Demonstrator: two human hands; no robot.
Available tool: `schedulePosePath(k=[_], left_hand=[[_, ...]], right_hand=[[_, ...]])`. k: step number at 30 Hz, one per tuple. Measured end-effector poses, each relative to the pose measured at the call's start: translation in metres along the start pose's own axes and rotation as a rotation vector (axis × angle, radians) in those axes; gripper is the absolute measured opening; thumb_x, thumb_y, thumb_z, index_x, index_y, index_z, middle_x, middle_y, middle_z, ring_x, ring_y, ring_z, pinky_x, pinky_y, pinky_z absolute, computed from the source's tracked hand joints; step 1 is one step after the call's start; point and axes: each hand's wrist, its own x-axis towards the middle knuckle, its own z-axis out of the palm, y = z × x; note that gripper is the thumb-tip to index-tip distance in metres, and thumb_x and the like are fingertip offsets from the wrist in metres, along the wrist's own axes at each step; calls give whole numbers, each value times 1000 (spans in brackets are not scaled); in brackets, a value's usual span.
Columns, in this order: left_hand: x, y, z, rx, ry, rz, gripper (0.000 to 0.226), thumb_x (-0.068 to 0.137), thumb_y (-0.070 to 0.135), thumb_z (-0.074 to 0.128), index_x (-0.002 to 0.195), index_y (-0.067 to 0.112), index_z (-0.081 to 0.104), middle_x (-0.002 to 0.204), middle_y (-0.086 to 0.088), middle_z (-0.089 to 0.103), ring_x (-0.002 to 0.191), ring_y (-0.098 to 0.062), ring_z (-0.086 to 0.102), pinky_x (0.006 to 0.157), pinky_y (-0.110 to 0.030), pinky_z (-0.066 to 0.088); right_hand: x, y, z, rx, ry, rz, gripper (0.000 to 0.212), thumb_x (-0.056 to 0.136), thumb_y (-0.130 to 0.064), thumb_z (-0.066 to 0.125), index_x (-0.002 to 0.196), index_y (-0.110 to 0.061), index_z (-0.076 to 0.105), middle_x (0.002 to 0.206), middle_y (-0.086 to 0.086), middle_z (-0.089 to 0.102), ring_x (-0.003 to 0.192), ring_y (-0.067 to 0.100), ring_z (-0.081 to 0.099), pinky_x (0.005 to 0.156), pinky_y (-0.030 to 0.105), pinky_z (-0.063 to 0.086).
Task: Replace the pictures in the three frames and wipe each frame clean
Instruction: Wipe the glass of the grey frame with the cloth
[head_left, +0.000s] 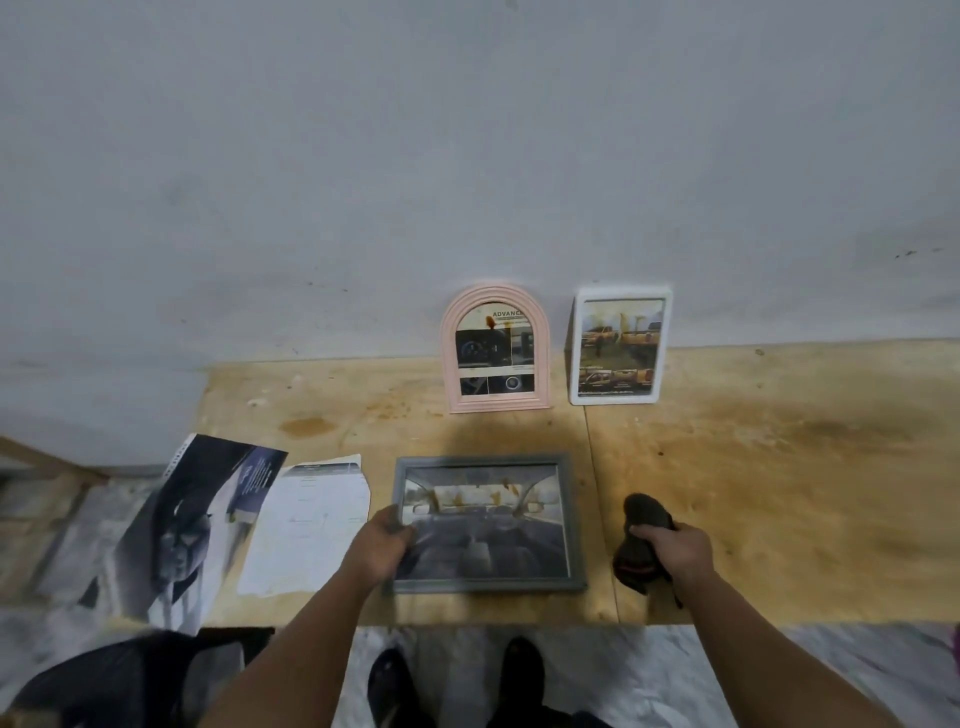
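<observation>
A grey frame (485, 525) lies flat on the plywood table (779, 467), close to the near edge and roughly in the middle of the view, with a car-interior picture showing behind brown-spotted glass. The left hand (382, 543) grips the frame's left side, the thumb lying on top of the glass and the fingers curled round the edge beneath. Just to the right of the frame, and apart from it, the right hand (675, 551) holds a dark cloth (641, 540) bunched up in curled fingers; the cloth rises out of the fist on the far side and hangs down on the near side, where a red stripe shows. At the far edge of the table two more frames stand upright against the grey wall (467, 156): a pink arched frame (496, 348) directly beyond the grey one, and a white frame (618, 345) just to the right of it, holding a picture of yellow trucks. Both show brownish smears on the glass. To the left of the grey frame lie loose sheets: a white printed page (306, 535) just beside it, and further left a dark glossy poster (197, 525) that overhangs the table's near edge. The tabletop itself carries brown stains here and there. Below the near edge, the person's dark shoes (457, 686) stand on a pale floor.
</observation>
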Motion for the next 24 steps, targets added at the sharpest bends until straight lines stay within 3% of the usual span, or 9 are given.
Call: schedulePosePath(k=[3,5,6,9,12,15,16,20,24], left_hand=[[2,-21,1,263,-34,109,36,91,31,78,119,17,59,110,-3,70,92,-17,65,82,-32,56],[10,-41,6,360,-71,67,50,78,47,78,116,23,59,109,-1,69,93,-16,66,87,-39,59],[17,-52,10,369,-83,37,65,70,53,76,124,23,56,113,-2,66,97,-18,65,87,-39,59],[6,-47,18,483,-96,21,112,68,53,80,159,22,22,139,-10,45,120,-31,53,96,-37,52],[8,-54,31,545,-33,45,130,73,57,84,164,19,0,151,-11,30,133,-37,41,108,-47,48],[11,-62,40,572,8,68,132,73,66,82,165,19,-1,152,-12,27,135,-38,43,107,-48,50],[11,-64,42,576,19,77,128,75,66,81,165,19,2,150,-12,29,132,-37,46,103,-47,52],[11,-67,50,563,67,90,110,78,66,78,160,21,20,142,-10,34,118,-36,55,89,-48,56],[17,-67,50,534,89,70,101,80,67,76,156,22,27,137,-10,38,116,-36,55,87,-48,55]], right_hand=[[-19,-23,2,338,-153,38,41,84,-17,80,117,3,66,104,25,73,94,41,71,70,41,58],[-30,-37,5,509,-261,81,38,88,-21,76,118,0,66,111,26,72,101,44,70,75,45,58],[-34,-43,7,568,-311,100,38,90,-22,73,120,-1,66,114,25,72,102,43,70,78,46,57],[-47,-56,12,667,-457,122,34,95,-26,66,120,-4,68,105,19,73,90,32,70,75,40,54],[-57,-60,16,715,-588,162,33,96,-25,66,122,-5,66,98,17,72,87,29,69,80,42,56],[-58,-51,24,735,-659,231,23,99,-12,61,119,-3,61,103,25,70,105,35,67,94,57,56],[-57,-46,27,740,-655,267,23,99,-9,58,122,-3,57,106,28,69,109,37,66,93,58,57],[-53,-33,44,720,-603,391,36,97,-3,51,134,-1,50,102,23,64,89,27,64,62,33,61],[-60,-33,73,488,-592,278,33,88,-8,65,118,1,55,83,16,63,74,24,61,54,28,53]])
